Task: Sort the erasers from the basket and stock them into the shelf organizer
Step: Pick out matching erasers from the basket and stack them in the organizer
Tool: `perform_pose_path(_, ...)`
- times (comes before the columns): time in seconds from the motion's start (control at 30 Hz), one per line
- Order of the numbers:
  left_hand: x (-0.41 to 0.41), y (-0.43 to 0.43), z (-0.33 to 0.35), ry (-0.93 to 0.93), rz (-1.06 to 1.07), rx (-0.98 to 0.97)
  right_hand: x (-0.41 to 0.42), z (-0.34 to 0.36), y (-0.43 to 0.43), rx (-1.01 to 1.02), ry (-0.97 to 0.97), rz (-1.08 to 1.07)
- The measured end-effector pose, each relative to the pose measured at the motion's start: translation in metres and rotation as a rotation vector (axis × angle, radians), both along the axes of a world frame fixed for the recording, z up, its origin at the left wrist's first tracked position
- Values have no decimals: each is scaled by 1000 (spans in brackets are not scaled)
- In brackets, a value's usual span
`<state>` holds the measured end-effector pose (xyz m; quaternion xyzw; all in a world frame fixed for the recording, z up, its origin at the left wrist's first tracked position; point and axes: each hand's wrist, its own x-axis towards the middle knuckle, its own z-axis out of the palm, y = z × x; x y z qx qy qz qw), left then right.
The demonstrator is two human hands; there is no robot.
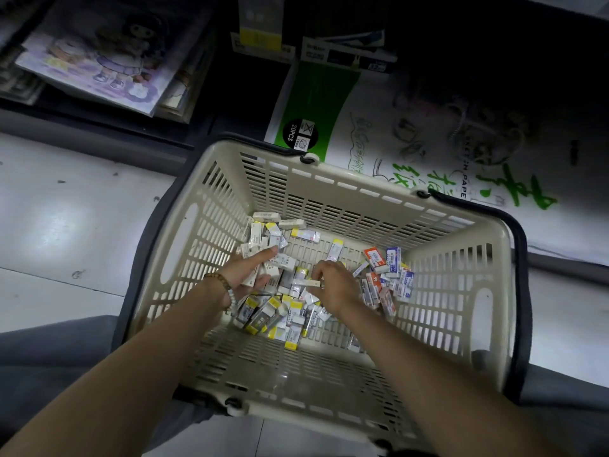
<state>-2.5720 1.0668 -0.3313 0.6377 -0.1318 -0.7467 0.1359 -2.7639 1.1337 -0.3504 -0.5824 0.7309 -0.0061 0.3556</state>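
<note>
A beige plastic basket [329,179] with dark handles sits on the floor in front of me. Several small boxed erasers lie loose on its bottom: yellow-and-white ones [280,311] in the middle and left, red and blue ones [389,272] at the right. Both hands are inside the basket. My left hand [245,270], with beaded bracelets at the wrist, holds several white erasers [253,275] between thumb and fingers. My right hand [333,285] pinches one white eraser [308,284] just above the pile. The shelf organizer is out of sight.
Behind the basket lies a white paper pack with green print [412,136]. A low dark shelf [99,123] at upper left holds illustrated booklets [99,61]. Boxed goods [342,52] stand at top centre. Pale tiled floor [66,225] spreads left; my grey trouser legs flank the basket.
</note>
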Motion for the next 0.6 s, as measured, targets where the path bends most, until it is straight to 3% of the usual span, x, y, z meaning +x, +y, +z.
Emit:
perform_pose_path(0.2, -16, -7, 49, -9, -104, -77, -25, 61, -4, 54, -460, -410)
perform_pose_path(0.33, -29, -18, 122, -53, -361, -225, -50, 152, -5, 86, -598, -436)
perform_pose_path(0.4, -34, -24, 163, -119, -457, -346, -58, 200, -3, 118, -769, -509)
perform_pose_path(0.5, -39, -31, 217, -85, -367, -491, -66, 265, 2, 99, -1097, -647)
perform_pose_path(0.6, -49, -27, 258, 0, -229, -611, -63, 309, 10, -65, -1162, -631)
